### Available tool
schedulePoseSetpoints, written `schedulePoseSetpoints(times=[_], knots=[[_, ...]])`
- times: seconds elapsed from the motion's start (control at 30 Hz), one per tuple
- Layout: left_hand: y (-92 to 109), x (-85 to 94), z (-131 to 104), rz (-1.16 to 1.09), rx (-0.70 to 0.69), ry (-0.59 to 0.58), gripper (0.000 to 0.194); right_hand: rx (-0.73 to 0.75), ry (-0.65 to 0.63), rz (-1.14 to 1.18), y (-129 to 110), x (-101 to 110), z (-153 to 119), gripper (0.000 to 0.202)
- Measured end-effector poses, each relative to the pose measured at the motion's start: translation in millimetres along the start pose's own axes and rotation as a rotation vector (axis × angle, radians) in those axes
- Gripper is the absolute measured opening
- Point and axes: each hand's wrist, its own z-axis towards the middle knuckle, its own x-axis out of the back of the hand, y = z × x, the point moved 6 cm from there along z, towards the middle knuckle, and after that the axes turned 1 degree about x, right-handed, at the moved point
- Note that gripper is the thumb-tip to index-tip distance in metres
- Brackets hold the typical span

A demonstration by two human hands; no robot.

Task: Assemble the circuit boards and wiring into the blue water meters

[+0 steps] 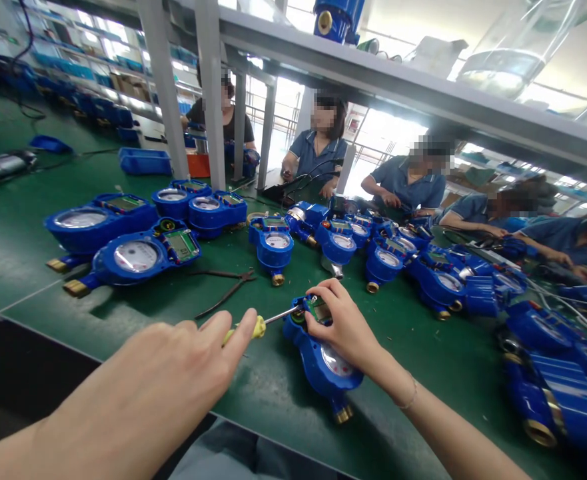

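Note:
A yellow-handled screwdriver [259, 327] is gripped in my left hand [173, 367], its metal tip touching the upper left part of a blue water meter [318, 367]. My right hand [346, 323] is wrapped over the top of this same meter, fingers and thumb around its green circuit board and small display. The meter's round clear dial shows below my right hand, and its brass end points toward the front edge of the table. Pliers [230, 290] with dark handles lie apart on the green tabletop [223, 373], beyond my left hand.
Several blue meters stand at the left [133, 257], others beyond my hands [273, 243] and at the right [558, 373]. A blue tray [144, 161] lies farther back. Grey shelf posts [210, 93] rise behind the meters. Several people sit across the table.

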Motion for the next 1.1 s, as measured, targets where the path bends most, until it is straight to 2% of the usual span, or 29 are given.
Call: schedulePoseSetpoints(times=[0.17, 0.3, 0.4, 0.57, 0.87, 1.1], knots=[[2.4, -6.8, 0.4, 0.011, -0.021, 0.106, 0.083, 0.026, 0.023, 0.016, -0.1, 1.2, -2.2, 0.027], [6.9, -11.7, -4.2, 0.055, -0.036, 0.284, 0.078, 0.031, 0.027, 0.071, 3.0, 2.5, -1.5, 0.026], [9.4, -17.8, -10.6, 0.1, -0.01, 0.368, 0.077, 0.043, 0.027, 0.108, 5.3, 3.5, -0.5, 0.024], [14.8, -27.3, -18.3, 0.122, -0.003, 0.409, 0.078, 0.047, 0.031, 0.126, 6.1, 4.7, -1.8, 0.025], [21.3, -18.8, -16.3, 0.144, -0.004, 0.438, 0.074, 0.067, 0.07, 0.122, 8.7, 11.8, -1.7, 0.026], [23.8, -30.1, -12.6, 0.148, -0.011, 0.483, 0.074, 0.064, 0.069, 0.128, 13.6, 9.5, 5.8, 0.025]])
